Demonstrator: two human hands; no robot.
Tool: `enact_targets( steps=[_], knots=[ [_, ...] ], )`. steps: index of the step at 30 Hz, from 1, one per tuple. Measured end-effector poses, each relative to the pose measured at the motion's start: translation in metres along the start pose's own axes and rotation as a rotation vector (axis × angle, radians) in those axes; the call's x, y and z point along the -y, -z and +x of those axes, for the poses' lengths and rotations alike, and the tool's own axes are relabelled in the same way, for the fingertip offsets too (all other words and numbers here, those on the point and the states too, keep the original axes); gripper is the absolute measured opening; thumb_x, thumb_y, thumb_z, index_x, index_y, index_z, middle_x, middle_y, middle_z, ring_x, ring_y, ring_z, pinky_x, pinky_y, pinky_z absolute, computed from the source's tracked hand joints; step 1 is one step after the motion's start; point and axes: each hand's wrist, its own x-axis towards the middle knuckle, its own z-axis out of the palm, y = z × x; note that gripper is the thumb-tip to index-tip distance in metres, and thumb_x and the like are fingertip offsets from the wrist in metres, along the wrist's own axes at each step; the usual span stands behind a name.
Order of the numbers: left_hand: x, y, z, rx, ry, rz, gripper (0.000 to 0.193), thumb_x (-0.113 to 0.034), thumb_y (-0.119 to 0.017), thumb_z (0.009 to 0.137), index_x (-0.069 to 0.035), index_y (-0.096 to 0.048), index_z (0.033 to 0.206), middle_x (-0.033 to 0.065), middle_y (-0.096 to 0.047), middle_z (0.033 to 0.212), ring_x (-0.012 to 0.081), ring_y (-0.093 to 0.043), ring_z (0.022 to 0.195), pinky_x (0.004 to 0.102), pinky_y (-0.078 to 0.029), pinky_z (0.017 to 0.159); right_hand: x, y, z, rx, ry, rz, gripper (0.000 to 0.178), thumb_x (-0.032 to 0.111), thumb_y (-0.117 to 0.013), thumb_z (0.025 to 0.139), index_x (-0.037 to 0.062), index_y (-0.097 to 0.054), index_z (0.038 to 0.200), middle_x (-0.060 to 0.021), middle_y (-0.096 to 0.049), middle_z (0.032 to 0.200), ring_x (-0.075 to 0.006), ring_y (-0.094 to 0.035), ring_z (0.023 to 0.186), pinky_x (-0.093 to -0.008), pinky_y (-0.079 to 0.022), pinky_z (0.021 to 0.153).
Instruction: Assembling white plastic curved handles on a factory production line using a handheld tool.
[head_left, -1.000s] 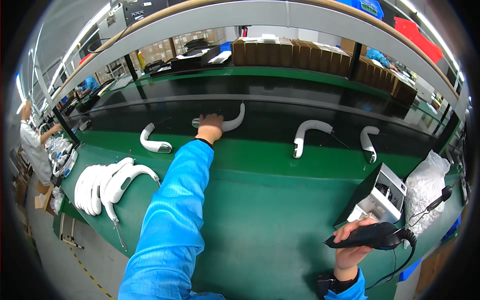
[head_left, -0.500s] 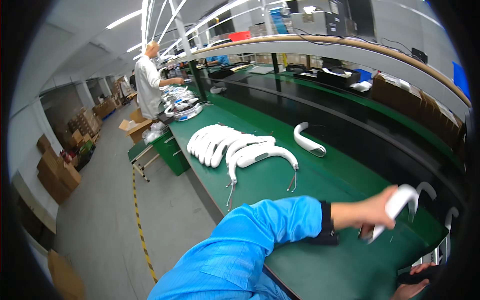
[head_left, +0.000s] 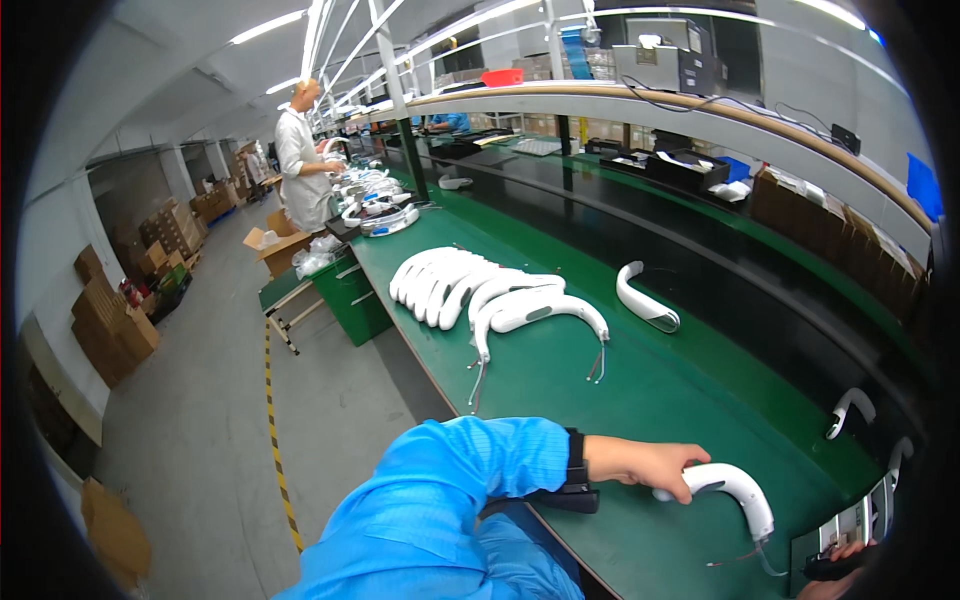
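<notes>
Curved white housing (head_left: 738,487) has come down toward the table's (head_left: 640,400) near edge.
On my feed, the left hand (head_left: 655,468) pinches the end opposite its wires (head_left: 768,558), the right hand (head_left: 836,588) grips a black tool (head_left: 838,568); I'd expect light, stiff, slick plastic, best held there.

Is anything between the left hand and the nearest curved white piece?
Nothing visible: the left hand holds the curved white piece near one end; its wires trail from the other end.
</notes>
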Motion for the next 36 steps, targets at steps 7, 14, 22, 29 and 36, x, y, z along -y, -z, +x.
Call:
enact_targets(
  steps=[7, 14, 22, 29, 36],
  knots=[
    [-0.073, -0.021, 0.001, -0.6, -0.46, 0.195, 0.035, -0.011, -0.075, 0.073, -0.003, -0.059, 0.104, 0.007, -0.062, 0.097, 0.0135, -0.061, 0.089, 0.027, -0.051, 0.076, 0.009, 0.045, 0.0, -0.142, -0.12, 0.142, 0.066, 0.046, -0.057, 0.087, -0.0022, -0.04, 0.127, -0.0049, -0.053, 0.079, -0.011, -0.049, 0.068, -0.0234, -0.041, 0.056],
    [-0.089, -0.063, 0.094, -0.28, -0.829, -0.026, 0.027, -0.009, -0.07, 0.074, -0.002, -0.054, 0.095, 0.0129, -0.061, 0.106, 0.019, -0.058, 0.1, 0.0317, -0.047, 0.084, 0.013, 0.009, 0.045, -0.086, 0.03, -0.108, 0.064, 0.056, -0.043, 0.091, -0.0029, -0.043, 0.117, -0.0088, -0.053, 0.077, -0.0149, -0.053, 0.063, -0.0266, -0.046, 0.058],
    [-0.098, -0.122, 0.163, 0.053, -0.688, -0.296, 0.025, -0.006, -0.064, 0.081, -0.001, -0.055, 0.103, 0.0112, -0.064, 0.092, 0.0185, -0.064, 0.08, 0.0304, -0.053, 0.074, -0.007, 0.023, 0.046, -0.015, -0.116, -0.226, 0.066, 0.06, -0.05, 0.086, -0.0023, -0.044, 0.107, -0.0089, -0.053, 0.071, -0.0147, -0.054, 0.06, -0.0242, -0.043, 0.055],
    [-0.093, -0.119, 0.17, 0.073, -0.654, -0.415, 0.021, -0.015, -0.061, 0.086, 0.0, -0.058, 0.101, 0.009, -0.063, 0.084, 0.0157, -0.062, 0.076, 0.0283, -0.051, 0.071, -0.01, 0.004, 0.023, 0.031, -0.216, -0.138, 0.069, 0.061, -0.05, 0.085, -0.0027, -0.043, 0.109, -0.0098, -0.053, 0.07, -0.0147, -0.053, 0.058, -0.0258, -0.045, 0.054],
    [-0.091, -0.112, 0.175, 0.068, -0.692, -0.395, 0.021, -0.015, -0.063, 0.086, -0.001, -0.059, 0.101, 0.0071, -0.063, 0.083, 0.0121, -0.06, 0.075, 0.0259, -0.05, 0.069, -0.019, -0.049, -0.025, 0.07, -0.348, 0.034, 0.078, 0.075, -0.046, 0.077, 0.0044, -0.043, 0.11, -0.0076, -0.052, 0.07, -0.0165, -0.054, 0.058, -0.031, -0.048, 0.059]
  ],
)
